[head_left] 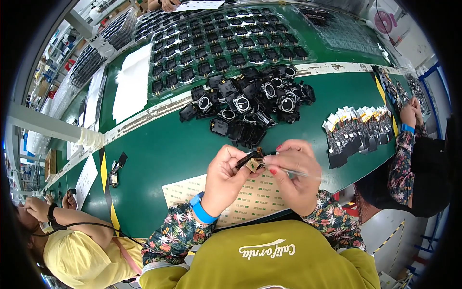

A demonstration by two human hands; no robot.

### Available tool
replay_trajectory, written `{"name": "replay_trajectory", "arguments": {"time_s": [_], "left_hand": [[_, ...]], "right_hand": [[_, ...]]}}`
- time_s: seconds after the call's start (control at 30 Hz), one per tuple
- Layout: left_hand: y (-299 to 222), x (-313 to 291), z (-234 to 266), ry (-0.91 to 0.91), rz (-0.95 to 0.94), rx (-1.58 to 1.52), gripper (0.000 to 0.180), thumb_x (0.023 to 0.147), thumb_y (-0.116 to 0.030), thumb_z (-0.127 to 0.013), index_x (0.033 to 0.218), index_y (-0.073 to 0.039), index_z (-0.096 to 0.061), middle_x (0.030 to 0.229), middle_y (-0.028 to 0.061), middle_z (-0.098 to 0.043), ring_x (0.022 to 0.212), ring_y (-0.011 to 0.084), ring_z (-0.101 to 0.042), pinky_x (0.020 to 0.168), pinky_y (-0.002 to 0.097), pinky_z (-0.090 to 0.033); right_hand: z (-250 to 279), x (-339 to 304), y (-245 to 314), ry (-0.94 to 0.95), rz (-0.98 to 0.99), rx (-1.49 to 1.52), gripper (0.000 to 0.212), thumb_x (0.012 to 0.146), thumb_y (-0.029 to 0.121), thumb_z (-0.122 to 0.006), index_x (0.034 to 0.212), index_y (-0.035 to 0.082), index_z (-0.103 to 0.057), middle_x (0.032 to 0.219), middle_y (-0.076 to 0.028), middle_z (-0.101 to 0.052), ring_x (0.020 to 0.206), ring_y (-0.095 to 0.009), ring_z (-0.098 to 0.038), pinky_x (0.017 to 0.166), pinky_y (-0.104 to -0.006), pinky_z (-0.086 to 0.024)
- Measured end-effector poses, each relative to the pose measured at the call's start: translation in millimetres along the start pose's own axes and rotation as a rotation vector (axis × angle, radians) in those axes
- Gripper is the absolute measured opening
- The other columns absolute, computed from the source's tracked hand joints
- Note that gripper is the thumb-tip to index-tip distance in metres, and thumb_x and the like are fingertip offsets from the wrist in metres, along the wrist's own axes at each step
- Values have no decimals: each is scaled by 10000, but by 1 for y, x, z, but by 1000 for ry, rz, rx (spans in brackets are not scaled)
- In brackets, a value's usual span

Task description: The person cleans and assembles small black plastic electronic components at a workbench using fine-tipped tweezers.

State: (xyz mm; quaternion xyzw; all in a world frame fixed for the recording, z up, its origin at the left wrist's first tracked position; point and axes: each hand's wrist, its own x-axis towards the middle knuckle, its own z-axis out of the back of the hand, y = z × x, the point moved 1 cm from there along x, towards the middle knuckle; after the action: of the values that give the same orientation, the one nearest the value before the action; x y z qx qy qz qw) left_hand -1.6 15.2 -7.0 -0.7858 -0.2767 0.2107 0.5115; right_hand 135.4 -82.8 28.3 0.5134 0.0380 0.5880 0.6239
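Observation:
My left hand (pixel 225 177) pinches a small black plastic housing (pixel 245 159) between thumb and fingers, in front of my chest. A tan adhesive piece (pixel 252 165) with printed backing sits at the housing's near side; whether it is stuck down I cannot tell. In my right hand (pixel 299 180) is a thin pair of metal tweezers (pixel 294 172), its tips reaching the housing and the tan piece. Under both hands lies a tan sheet of adhesive backing (pixel 186 190) on the green table. My fingers hide part of the housing.
Beyond my hands is a heap of black housings (pixel 250 94), several with silver rings. Clear trays (pixel 211 43) of black parts stand behind a raised strip. Small assemblies with white tabs (pixel 358 127) lie right. Co-workers sit at left (pixel 82 245) and right (pixel 409 159).

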Motion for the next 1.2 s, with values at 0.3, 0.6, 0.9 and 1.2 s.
{"name": "replay_trajectory", "arguments": {"time_s": [0.3,0.6,0.9,1.2], "left_hand": [[0,4,10,9,-43,66,161,861,132,-446,957,3,-444,912,86,-618,834,114,-625,718,243,-533],[10,4,8,-36,-125,11,181,838,126,-458,946,-19,-441,880,34,-586,837,76,-581,716,230,-511],[1,2,6,-50,-97,152,186,811,118,-493,916,-28,-441,769,10,-518,711,25,-485,559,207,-402],[2,9,6,-92,-148,188,120,789,58,-545,836,-7,-456,669,41,-547,630,43,-489,518,240,-384]], "right_hand": [[-6,14,8,90,521,-121,170,770,88,-670,927,39,-628,864,-90,-616,815,-239,-585,702,-359,-475],[-19,40,10,242,-15,-81,256,668,-60,-618,916,-16,-571,895,-135,-489,785,-263,-529,661,-330,-440],[-29,32,-6,262,-90,53,177,654,-61,-595,810,-22,-520,842,-120,-463,725,-228,-489,622,-296,-396],[-31,29,-6,241,-101,38,162,670,-58,-586,817,-24,-528,860,-113,-468,726,-198,-481,631,-275,-389]]}}
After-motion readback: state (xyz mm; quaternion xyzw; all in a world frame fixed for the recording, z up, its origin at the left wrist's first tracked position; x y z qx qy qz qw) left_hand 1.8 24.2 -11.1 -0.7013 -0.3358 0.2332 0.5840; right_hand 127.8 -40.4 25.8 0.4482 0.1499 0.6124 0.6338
